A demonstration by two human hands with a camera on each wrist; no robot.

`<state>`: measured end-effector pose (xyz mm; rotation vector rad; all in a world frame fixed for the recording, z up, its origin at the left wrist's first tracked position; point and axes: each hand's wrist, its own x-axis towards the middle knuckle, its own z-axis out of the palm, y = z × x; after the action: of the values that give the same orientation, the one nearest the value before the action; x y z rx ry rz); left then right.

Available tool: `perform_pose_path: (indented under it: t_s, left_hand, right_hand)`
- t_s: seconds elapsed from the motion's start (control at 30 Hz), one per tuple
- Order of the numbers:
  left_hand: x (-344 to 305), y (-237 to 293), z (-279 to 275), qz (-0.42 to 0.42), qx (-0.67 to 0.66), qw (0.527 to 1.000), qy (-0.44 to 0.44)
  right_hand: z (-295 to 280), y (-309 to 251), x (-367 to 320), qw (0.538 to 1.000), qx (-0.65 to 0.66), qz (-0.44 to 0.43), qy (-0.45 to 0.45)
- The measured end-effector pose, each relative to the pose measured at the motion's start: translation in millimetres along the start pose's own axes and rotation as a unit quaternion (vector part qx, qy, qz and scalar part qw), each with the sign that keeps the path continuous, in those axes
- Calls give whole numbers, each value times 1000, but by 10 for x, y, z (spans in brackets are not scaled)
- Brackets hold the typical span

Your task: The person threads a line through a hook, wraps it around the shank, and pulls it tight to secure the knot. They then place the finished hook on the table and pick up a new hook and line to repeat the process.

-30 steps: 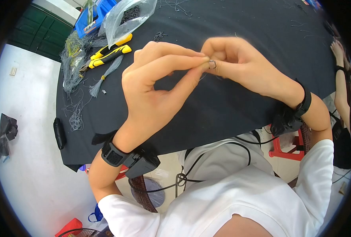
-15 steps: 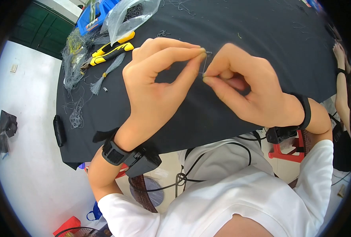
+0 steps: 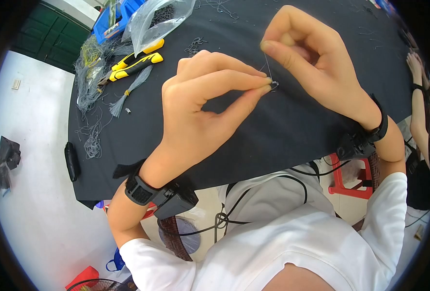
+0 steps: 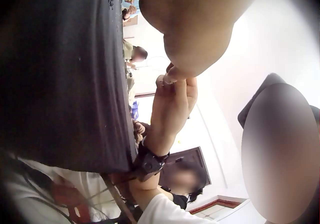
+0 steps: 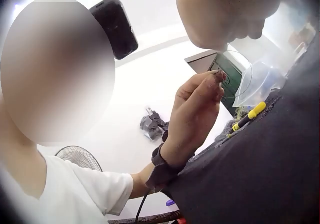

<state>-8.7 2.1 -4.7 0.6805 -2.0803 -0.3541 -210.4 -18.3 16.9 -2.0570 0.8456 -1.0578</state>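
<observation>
In the head view my left hand (image 3: 200, 97) pinches a small, shiny hook-like piece (image 3: 274, 85) between thumb and fingertips, and its end sticks out past them. A thin, pale thread (image 3: 268, 65) runs up from that piece to my right hand (image 3: 316, 63), whose thumb and index finger pinch it higher up and to the right. The other right fingers are curled in. From the right wrist, a loop of thin line (image 5: 251, 79) shows beside the left fingertips. Both hands are above the black-covered table (image 3: 234, 155).
Yellow-and-black pliers (image 3: 136, 67), a tied bundle of grey line (image 3: 127, 97) and tangled threads (image 3: 93, 140) lie at the left. Behind them are a clear plastic bag (image 3: 149, 31) and a blue bin (image 3: 109, 30). Another person's arm (image 3: 417, 92) is at the far right.
My right hand first came down close beside the left fingertips, then moved up and away to the right, drawing the thread out. The left hand has shifted slightly right and down, still pinching the small piece.
</observation>
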Motion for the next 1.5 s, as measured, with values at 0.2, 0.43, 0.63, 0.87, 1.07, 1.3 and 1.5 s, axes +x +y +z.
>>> perform_pose_path:
  t_s: [0.2, 0.43, 0.63, 0.87, 1.07, 1.3, 1.5]
  left_hand:
    - [-9, -15, -13, 23, -1, 1000, 6]
    - [-28, -24, -33, 38, 21, 998, 42]
    - [-31, -31, -30, 49, 16, 997, 53]
    - [-35, -11, -41, 48, 22, 998, 41]
    - [-69, 7, 31, -95, -139, 985, 26]
    - [-19, 42, 59, -221, -303, 919, 120]
    - [-2, -46, -66, -305, -576, 745, 141]
  right_hand:
    - [51, 69, -9, 1000, -26, -7, -5]
    - [121, 196, -21, 997, 67, 42, -7]
    - [169, 219, -32, 989, 134, 60, -31]
    - [283, 195, -65, 939, 309, 84, -128]
    - [308, 219, -87, 944, 293, 91, -121]
    - [462, 270, -167, 957, 254, 103, -95]
    - [441, 109, -197, 956, 207, 135, -158]
